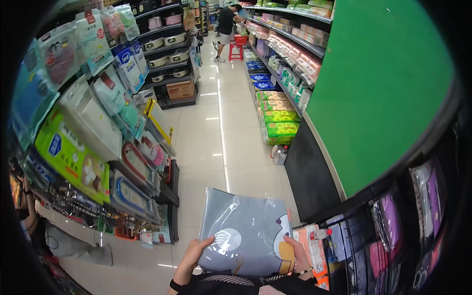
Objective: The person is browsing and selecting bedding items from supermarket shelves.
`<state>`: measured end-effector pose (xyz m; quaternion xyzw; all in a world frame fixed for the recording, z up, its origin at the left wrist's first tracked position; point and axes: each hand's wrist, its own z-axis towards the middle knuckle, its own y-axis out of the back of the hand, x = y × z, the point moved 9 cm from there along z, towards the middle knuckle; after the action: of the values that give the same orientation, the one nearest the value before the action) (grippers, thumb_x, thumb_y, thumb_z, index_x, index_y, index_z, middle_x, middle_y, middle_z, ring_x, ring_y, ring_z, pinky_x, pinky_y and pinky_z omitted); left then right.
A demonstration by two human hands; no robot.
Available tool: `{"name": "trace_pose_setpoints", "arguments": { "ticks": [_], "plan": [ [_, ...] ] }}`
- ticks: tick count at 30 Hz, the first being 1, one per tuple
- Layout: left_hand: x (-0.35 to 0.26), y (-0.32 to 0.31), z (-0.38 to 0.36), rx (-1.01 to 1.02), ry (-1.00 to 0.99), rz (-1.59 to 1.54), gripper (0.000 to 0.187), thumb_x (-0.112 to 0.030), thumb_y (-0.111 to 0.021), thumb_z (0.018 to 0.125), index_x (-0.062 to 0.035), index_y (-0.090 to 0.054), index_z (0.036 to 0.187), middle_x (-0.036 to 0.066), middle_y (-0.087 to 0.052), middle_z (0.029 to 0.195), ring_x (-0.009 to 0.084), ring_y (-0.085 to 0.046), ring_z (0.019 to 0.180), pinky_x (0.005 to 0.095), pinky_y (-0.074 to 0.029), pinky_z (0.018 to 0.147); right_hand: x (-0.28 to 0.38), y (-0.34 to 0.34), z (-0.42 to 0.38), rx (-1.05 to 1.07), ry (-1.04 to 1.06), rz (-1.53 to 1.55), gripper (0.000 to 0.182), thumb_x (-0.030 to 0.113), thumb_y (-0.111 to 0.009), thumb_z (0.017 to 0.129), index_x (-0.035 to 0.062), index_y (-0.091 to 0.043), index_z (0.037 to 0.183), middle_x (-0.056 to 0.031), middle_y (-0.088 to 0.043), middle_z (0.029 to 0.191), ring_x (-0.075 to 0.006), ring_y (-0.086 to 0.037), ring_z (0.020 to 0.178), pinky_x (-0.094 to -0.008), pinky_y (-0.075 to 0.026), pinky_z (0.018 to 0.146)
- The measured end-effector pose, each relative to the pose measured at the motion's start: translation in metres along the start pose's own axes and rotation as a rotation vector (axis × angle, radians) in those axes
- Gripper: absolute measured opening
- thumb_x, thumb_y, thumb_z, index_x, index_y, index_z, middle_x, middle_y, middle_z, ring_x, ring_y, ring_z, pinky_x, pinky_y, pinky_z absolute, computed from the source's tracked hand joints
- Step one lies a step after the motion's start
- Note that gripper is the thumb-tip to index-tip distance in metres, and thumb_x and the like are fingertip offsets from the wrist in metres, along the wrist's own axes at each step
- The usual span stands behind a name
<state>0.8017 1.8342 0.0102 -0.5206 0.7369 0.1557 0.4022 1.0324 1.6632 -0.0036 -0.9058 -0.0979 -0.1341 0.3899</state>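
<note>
A flat, folded grey item in shiny plastic [253,221] is held out low in front of my body, with a pale round patch and part of a cartoon figure printed on it. I cannot make out its exact kind. At its left edge, my left hand [191,255] grips it with the thumb on top and the fingers mostly hidden underneath. The opposite edge sits in my right hand [298,251], its thumb also pressed on the printed face near the yellow part. A beaded bracelet shows on the right wrist.
On the left, a rack carries hanging packs [71,155] and pots stand on shelves [162,61]. Paper packs [280,123] line the right shelf beyond a green panel [378,88]. A person [227,29] stands by a red stool [236,50] down the tiled aisle [199,132]. Another person's leg [78,246] shows lower left.
</note>
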Motion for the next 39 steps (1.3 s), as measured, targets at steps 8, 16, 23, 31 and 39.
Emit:
{"name": "trace_pose_setpoints", "arguments": {
  "ticks": [8, 16, 23, 31, 39],
  "plan": [
    [-0.139, 0.011, 0.155, 0.003, -0.058, -0.156, 0.04, -0.024, -0.061, 0.079, 0.0115, -0.057, 0.096, 0.015, -0.062, 0.085, 0.0195, -0.061, 0.073, 0.0279, -0.048, 0.062, 0.12, -0.155, 0.149, -0.006, -0.059, -0.189, 0.019, 0.021, -0.055, 0.084, 0.0038, -0.054, 0.093, -0.0067, -0.062, 0.079, -0.0169, -0.061, 0.067, -0.0289, -0.051, 0.058],
    [-0.211, 0.015, 0.227, -0.066, -0.051, -0.216, 0.041, -0.023, -0.062, 0.079, 0.012, -0.055, 0.1, 0.016, -0.062, 0.09, 0.0199, -0.061, 0.075, 0.0277, -0.048, 0.066, 0.165, -0.208, 0.236, -0.052, -0.142, -0.192, 0.018, 0.019, -0.057, 0.082, 0.0041, -0.054, 0.092, -0.0067, -0.061, 0.08, -0.0172, -0.061, 0.067, -0.0283, -0.052, 0.059],
    [-0.307, -0.025, 0.366, -0.089, -0.02, -0.084, 0.045, -0.029, -0.063, 0.078, 0.012, -0.056, 0.097, 0.014, -0.062, 0.084, 0.0189, -0.061, 0.071, 0.0266, -0.048, 0.063, 0.265, -0.26, 0.368, 0.039, -0.193, -0.13, 0.02, 0.019, -0.053, 0.084, 0.002, -0.054, 0.095, -0.0091, -0.062, 0.086, -0.0205, -0.062, 0.072, -0.0316, -0.052, 0.063],
    [-0.462, -0.099, 0.486, -0.063, -0.139, -0.049, 0.041, -0.027, -0.063, 0.079, 0.0107, -0.057, 0.095, 0.014, -0.063, 0.082, 0.017, -0.062, 0.068, 0.0258, -0.049, 0.06, 0.412, -0.336, 0.477, 0.145, -0.129, -0.081, 0.017, 0.021, -0.054, 0.084, 0.0044, -0.055, 0.088, -0.0062, -0.062, 0.075, -0.018, -0.061, 0.063, -0.0294, -0.051, 0.058],
    [-0.541, -0.202, 0.602, -0.018, -0.06, 0.21, 0.045, -0.031, -0.063, 0.078, 0.0106, -0.058, 0.096, 0.013, -0.063, 0.082, 0.0175, -0.061, 0.071, 0.0258, -0.048, 0.063, 0.515, -0.301, 0.55, -0.004, -0.104, 0.025, 0.016, 0.021, -0.052, 0.084, 0.0052, -0.055, 0.088, -0.0069, -0.062, 0.074, -0.0195, -0.061, 0.061, -0.0309, -0.052, 0.056]
  ]
}}
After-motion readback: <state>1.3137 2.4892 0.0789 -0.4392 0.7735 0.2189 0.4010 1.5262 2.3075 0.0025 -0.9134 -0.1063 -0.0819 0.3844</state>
